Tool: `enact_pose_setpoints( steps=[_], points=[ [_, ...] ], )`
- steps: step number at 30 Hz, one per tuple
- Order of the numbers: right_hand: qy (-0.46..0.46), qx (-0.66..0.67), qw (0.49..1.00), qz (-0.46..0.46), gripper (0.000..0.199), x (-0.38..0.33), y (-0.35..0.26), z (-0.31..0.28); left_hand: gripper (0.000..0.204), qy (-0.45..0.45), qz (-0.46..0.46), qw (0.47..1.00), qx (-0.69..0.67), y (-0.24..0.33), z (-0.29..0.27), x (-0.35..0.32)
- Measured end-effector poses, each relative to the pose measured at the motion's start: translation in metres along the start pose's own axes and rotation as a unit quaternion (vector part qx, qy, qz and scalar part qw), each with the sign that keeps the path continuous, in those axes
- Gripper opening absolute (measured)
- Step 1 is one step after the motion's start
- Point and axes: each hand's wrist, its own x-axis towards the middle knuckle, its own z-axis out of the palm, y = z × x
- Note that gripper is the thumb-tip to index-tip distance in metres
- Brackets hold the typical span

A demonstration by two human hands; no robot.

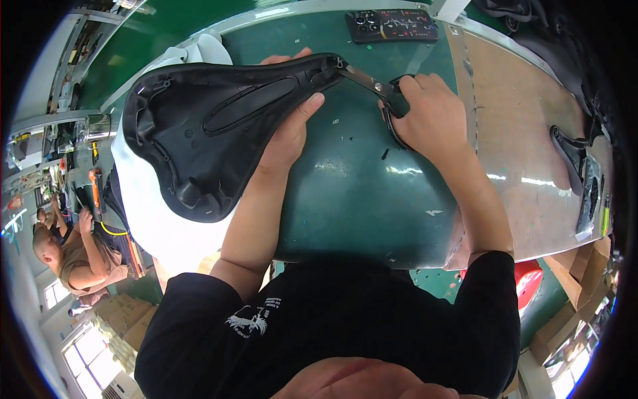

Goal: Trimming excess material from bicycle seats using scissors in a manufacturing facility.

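A black bicycle saddle is held underside up, its wide end to the left and its narrow nose to the right. My left hand grips it from below near the nose, with the thumb on the near edge and fingertips showing past the far edge. My right hand is closed round the black handles of a pair of scissors. The blades reach to the tip of the saddle's nose and look nearly closed there. Small black scraps lie on the green table top below.
White sheeting lies under the saddle at the left. A dark patterned phone rests at the far edge. Another saddle and a yellow-green marker or cutter are at the right. Cardboard boxes stand below; a person sits off left.
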Motion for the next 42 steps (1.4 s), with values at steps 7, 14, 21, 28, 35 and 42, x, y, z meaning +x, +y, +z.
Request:
enact_pose_setpoints(
  steps=[7,14,21,28,35,42],
  points=[
    [-0.004,0.014,1.0,0.004,0.026,-0.006,0.001,0.01,0.056,-0.029,-0.013,0.999,0.019,0.0,-0.011,-0.003],
    [0.03,0.02,0.999,-0.036,0.03,-0.003,0.023,0.021,0.059,-0.009,-0.047,0.998,-0.034,-0.015,-0.015,-0.001],
    [0.028,0.013,0.998,-0.052,0.033,-0.004,0.027,0.023,0.059,-0.024,-0.042,0.998,-0.045,-0.003,-0.009,0.007],
    [0.032,0.064,0.996,0.045,0.029,-0.004,0.008,0.003,0.056,0.02,-0.048,0.997,-0.062,-0.002,-0.011,0.0],
    [-0.017,0.125,0.991,0.042,0.027,-0.006,-0.012,0.002,0.063,0.015,0.069,0.921,0.384,0.012,-0.008,0.005],
    [-0.21,0.354,0.889,0.203,0.036,0.0,-0.022,-0.03,0.076,0.022,0.306,0.923,0.23,-0.028,0.013,0.003]
  ],
)
